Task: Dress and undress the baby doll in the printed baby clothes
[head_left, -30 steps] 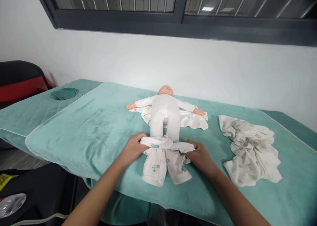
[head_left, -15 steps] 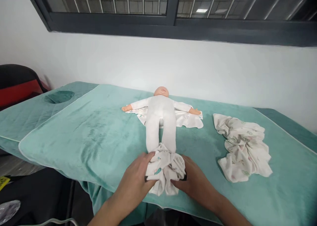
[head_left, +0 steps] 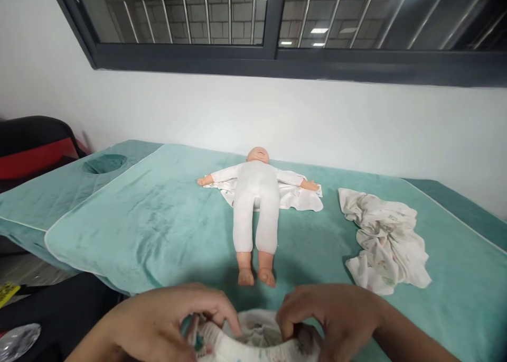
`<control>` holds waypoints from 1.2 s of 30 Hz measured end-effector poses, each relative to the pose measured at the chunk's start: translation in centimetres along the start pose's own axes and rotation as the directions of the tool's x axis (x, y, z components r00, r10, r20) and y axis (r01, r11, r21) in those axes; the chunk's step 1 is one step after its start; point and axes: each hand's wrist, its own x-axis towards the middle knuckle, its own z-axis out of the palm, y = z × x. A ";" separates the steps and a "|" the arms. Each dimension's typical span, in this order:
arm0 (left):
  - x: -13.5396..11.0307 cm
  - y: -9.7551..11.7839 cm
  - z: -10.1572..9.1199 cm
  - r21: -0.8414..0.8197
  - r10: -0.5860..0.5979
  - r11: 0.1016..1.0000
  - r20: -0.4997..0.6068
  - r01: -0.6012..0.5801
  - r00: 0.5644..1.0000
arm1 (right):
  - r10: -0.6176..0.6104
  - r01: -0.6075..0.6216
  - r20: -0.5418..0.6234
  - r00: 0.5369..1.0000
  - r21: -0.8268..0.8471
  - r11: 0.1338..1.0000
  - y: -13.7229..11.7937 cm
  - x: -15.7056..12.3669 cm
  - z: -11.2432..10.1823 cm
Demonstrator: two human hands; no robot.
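Note:
A pair of white printed baby pants (head_left: 245, 351) is stretched by its gathered waistband at the bottom edge of the head view. My left hand (head_left: 170, 319) pinches one side of the band, and my right hand (head_left: 340, 317) grips the other, so the opening spreads between them. Just beyond lies a baby doll (head_left: 257, 185) on its back in a white body covering, arms out and bare feet toward me. A white printed garment (head_left: 304, 199) is spread flat beneath its upper body and arms. The lower part of the pants is out of frame.
Green plush cover (head_left: 166, 214) drapes the massage bed, which has a face hole (head_left: 105, 163) at the far left. A crumpled white printed cloth (head_left: 390, 240) lies to the right. Behind are a wall and barred window; a black-and-red chair (head_left: 35, 153) stands left.
The pants were bunched around the doll's feet in both hands. Now they are off the feet and pulled toward me, with the waistband spread open. The view has tilted up slightly.

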 end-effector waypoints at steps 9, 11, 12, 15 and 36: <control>-1.2 1.9 -0.5 0.165 0.317 0.889 -0.895 -0.427 0.314 | -0.201 0.230 -0.208 0.957 0.128 0.965 -8.2 5.2 -1.9; 0.4 0.6 -0.2 0.209 0.291 0.887 -0.946 -0.413 0.145 | -0.201 0.295 -0.344 0.917 0.244 0.924 -9.1 7.2 -2.0; 1.2 -0.2 0.0 0.222 0.284 0.897 -0.952 -0.382 0.113 | -0.191 0.330 -0.432 0.881 0.272 0.904 -9.2 8.3 -2.3; 3.3 -2.2 0.1 0.203 0.267 0.928 -0.947 -0.312 0.180 | -0.194 0.431 -0.661 0.725 0.216 0.876 -7.9 12.2 -4.0; 14.9 -1.3 -5.3 -0.523 -0.201 0.835 -0.580 -0.171 0.789 | 0.260 -0.659 -0.952 0.158 0.095 0.746 7.9 10.9 -26.7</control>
